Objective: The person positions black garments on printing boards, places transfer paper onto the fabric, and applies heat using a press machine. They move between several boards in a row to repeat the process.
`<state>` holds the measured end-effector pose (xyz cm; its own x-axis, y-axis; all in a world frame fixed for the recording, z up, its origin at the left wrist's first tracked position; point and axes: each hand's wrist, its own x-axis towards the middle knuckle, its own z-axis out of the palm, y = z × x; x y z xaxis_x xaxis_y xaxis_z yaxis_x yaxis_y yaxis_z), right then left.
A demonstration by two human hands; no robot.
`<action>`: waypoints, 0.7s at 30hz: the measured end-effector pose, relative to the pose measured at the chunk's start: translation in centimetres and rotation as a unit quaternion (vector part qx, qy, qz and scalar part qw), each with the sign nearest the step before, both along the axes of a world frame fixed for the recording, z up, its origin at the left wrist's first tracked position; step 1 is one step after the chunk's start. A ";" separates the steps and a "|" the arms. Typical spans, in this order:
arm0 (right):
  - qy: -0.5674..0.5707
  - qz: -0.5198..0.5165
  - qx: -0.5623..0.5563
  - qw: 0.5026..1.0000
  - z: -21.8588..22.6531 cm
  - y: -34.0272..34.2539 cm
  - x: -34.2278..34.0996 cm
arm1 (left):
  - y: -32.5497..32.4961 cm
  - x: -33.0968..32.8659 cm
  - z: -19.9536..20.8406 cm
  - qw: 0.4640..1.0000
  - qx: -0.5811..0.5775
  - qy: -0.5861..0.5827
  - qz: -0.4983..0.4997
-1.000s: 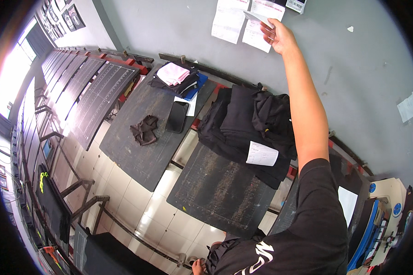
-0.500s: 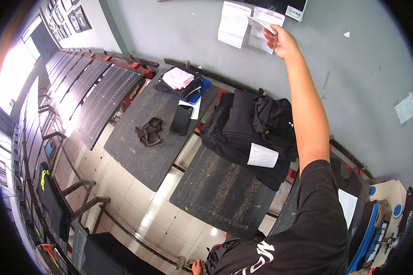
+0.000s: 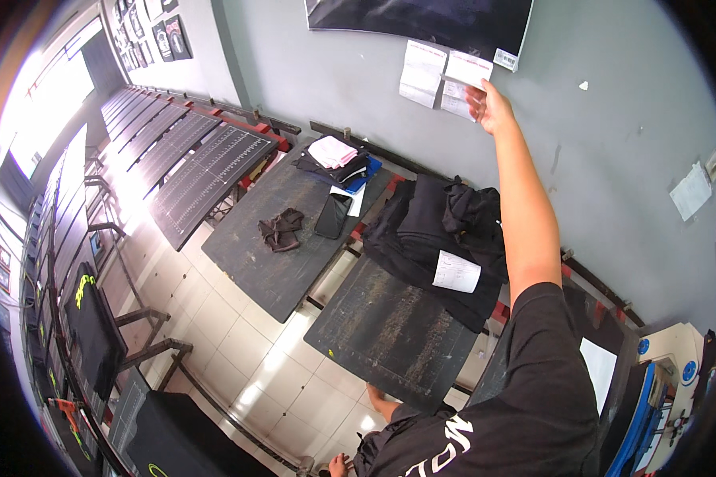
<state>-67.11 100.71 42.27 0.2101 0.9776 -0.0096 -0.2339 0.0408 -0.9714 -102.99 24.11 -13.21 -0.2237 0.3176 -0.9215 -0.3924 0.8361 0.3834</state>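
Observation:
My right hand (image 3: 492, 107) is raised to the grey wall, its fingers closed at the edge of a white printed paper sheet (image 3: 468, 67) below a dark poster. The sheet's lower part bends over another sheet behind it, and the fingertips are partly blurred. A second white sheet (image 3: 422, 73) hangs just to its left. My left hand does not show; at the lower edge are patches of bare skin that look like a foot and lower leg. Below my right arm lies a heap of black garments (image 3: 429, 211) with a white paper slip (image 3: 457, 271) on it.
Dark boards (image 3: 390, 334) stand over a tiled floor with gaps between them. One holds a phone (image 3: 332, 216), a crumpled dark cloth (image 3: 282, 230) and folded clothes with a pink piece (image 3: 332, 152). A white machine (image 3: 676, 350) stands at right; a metal rail (image 3: 239, 417) runs lower left.
The whole view has shifted, showing more of the poster. My right hand stays at the sheet, which was lifted away from the wall before and now lies closer to it.

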 end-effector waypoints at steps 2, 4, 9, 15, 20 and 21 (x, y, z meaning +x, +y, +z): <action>-0.071 0.000 -0.016 0.997 -0.3 -2.5 -0.6 | -1.5 0.0 -0.4 1.000 0.004 0.002 0.013; -0.190 -0.012 -0.018 0.982 -1.0 -6.4 -1.8 | -3.3 0.2 -0.9 1.000 0.009 0.003 0.027; -0.256 0.135 0.047 0.956 -6.8 -21.5 -1.5 | -9.1 0.5 -3.1 0.998 0.032 -0.017 0.054; -0.310 0.328 0.044 0.891 -15.8 -47.9 1.9 | -10.3 1.1 -0.1 0.995 0.092 0.034 -0.017; -0.404 0.298 0.038 0.864 -22.6 -67.9 8.8 | -8.4 5.0 2.0 0.972 0.182 0.081 -0.128; -0.369 0.318 -0.040 0.872 -23.2 -71.1 10.5 | -7.4 7.1 3.8 0.964 0.203 0.080 -0.155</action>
<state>-56.62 29.64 19.06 -0.3968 0.9009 -0.1757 0.5057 0.0549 -0.8609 -95.86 16.72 -9.39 -0.1894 0.7187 -0.6691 -0.0572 0.6722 0.7382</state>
